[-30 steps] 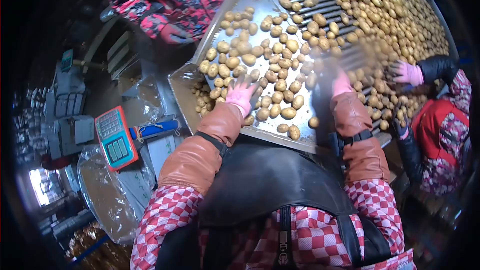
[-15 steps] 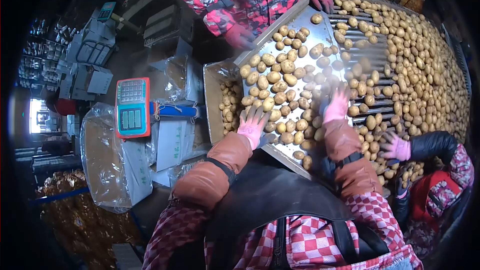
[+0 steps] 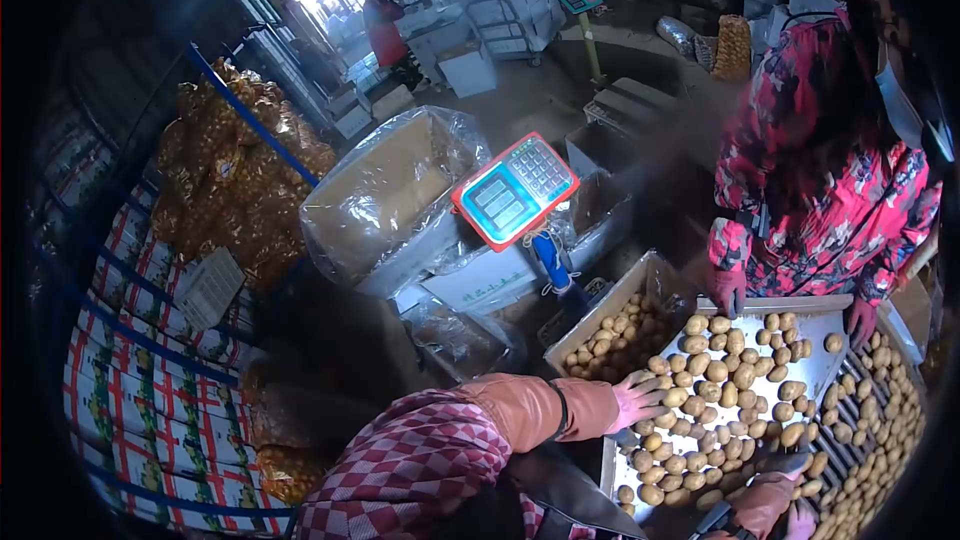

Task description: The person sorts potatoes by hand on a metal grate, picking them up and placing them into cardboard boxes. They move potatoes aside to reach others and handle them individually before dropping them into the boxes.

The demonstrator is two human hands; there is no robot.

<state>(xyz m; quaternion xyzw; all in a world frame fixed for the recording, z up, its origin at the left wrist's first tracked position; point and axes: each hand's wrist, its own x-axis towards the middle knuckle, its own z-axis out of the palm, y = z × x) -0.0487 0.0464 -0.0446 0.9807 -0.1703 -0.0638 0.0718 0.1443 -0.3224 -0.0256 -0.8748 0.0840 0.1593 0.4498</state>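
Observation:
Many potatoes [image 3: 728, 397] lie spread over a pale metal sorting tray [image 3: 826, 338]. At the tray's left edge my left hand [image 3: 636, 401], in a pink glove, rests against the nearest potatoes with its fingers stretched out. An open cardboard box [image 3: 572, 345], partly filled with potatoes, stands beyond that hand. My right hand [image 3: 788, 464] is low at the right, over potatoes where the tray meets the rollers; its fingers are blurred and partly hidden.
Across the tray stands a person in a pink camouflage jacket [image 3: 815, 215], gloved hands at its edge. Potatoes cover the roller conveyor [image 3: 858, 380]. Another pink-gloved hand [image 3: 801, 520] shows below my right arm. A red-framed scale [image 3: 517, 190] stands near a plastic-lined box [image 3: 385, 195].
My view has swung left, so the tray now sits lower right. My left hand stays at the tray's left edge; my right hand has come nearer the tray's lower side.

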